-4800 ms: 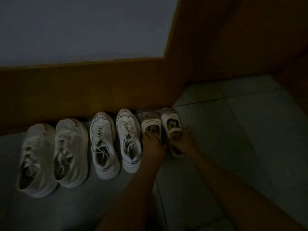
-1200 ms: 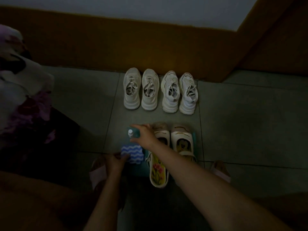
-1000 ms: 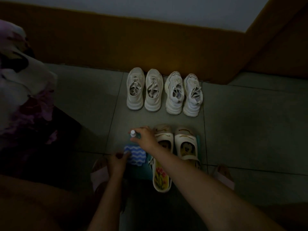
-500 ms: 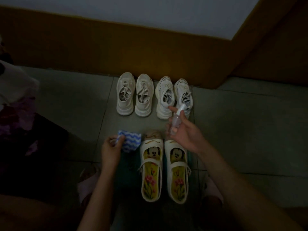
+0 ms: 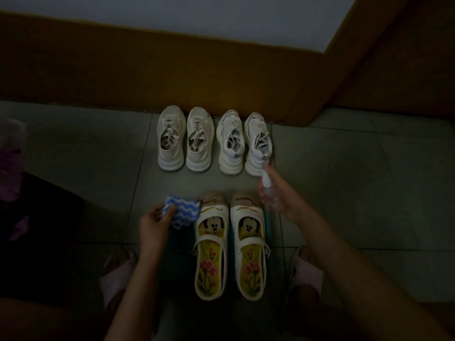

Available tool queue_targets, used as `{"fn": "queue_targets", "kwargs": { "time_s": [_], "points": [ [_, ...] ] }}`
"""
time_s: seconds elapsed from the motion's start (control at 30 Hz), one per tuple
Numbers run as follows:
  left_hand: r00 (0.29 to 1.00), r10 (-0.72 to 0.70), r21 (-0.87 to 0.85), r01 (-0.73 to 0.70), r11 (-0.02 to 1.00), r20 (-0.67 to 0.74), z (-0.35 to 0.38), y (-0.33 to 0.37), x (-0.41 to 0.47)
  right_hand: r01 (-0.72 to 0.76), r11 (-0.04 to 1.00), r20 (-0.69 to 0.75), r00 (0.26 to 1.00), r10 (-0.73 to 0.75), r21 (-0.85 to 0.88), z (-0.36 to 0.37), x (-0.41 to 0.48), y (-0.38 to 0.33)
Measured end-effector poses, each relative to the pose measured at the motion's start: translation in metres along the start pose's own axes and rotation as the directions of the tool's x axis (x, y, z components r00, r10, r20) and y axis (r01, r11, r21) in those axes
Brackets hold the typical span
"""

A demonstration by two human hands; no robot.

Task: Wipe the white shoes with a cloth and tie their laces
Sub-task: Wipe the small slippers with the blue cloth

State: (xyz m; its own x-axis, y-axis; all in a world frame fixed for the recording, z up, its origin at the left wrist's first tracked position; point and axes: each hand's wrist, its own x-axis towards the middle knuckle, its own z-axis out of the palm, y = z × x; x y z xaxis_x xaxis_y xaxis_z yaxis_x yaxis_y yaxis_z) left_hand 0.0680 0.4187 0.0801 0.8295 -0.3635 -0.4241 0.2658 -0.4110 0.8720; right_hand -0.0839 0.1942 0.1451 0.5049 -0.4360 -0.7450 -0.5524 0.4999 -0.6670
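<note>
— What are the person's hands doing?

— The left hand [image 5: 155, 223] pinches a blue-and-white wavy cloth [image 5: 184, 210] between thumb and curled fingers, just beside the toe of the left strap shoe. The right hand [image 5: 286, 196] is wrapped round a small clear spray bottle [image 5: 267, 190], nozzle up, near the heel of the rightmost sneaker.

— And the shoes?

— A pair of white strap shoes [image 5: 250, 244] with cartoon insoles lies between the two hands; a teal strip [image 5: 268, 226] shows beside the right one. Four white lace-up sneakers [image 5: 231, 143] stand in a row at the far edge of the floor [image 5: 344, 180], toes toward the brown wall band [image 5: 147, 70], laces slack.

— The room?

— Dim. Grey tiles with dark joints, a pale wall [image 5: 197, 13] above the band, a corner jutting out on the right. Pink slippers [image 5: 307, 270] on the feet at the near edge, and patterned fabric [image 5: 9, 156] at the left edge.
</note>
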Motion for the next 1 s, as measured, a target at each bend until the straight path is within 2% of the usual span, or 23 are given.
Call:
{"fn": "queue_targets", "kwargs": {
  "time_s": [0.07,0.17,0.57,0.8,0.9,1.0],
  "points": [
    [1.0,0.003,-0.001,-0.003,1.0,-0.01,0.0,-0.001,0.0,-0.076,0.965,-0.131,0.99,0.044,-0.25,-0.002,-0.002,0.002],
    [1.0,-0.005,-0.012,0.004,1.0,-0.03,-0.003,-0.003,0.0,-0.124,0.916,-0.177,0.982,0.059,-0.381,-0.006,0.0,0.008],
    [0.993,-0.011,-0.019,0.009,1.0,-0.115,-0.018,-0.012,0.01,-0.051,0.879,-0.151,0.988,-0.024,-0.473,0.003,0.031,0.017],
    [0.994,-0.044,-0.025,0.042,0.999,-0.099,-0.02,-0.02,0.01,-0.031,0.784,-0.234,0.961,-0.147,-0.619,0.007,0.037,0.028],
    [0.995,-0.046,-0.04,0.042,0.998,-0.092,-0.02,-0.018,0.01,-0.013,0.793,-0.262,0.947,-0.187,-0.61,0.009,0.038,0.031],
    [0.994,-0.018,-0.017,0.017,1.0,-0.106,-0.019,-0.018,0.011,0.008,0.788,-0.233,0.954,-0.191,-0.616,0.008,0.037,0.028]
  ]
}}
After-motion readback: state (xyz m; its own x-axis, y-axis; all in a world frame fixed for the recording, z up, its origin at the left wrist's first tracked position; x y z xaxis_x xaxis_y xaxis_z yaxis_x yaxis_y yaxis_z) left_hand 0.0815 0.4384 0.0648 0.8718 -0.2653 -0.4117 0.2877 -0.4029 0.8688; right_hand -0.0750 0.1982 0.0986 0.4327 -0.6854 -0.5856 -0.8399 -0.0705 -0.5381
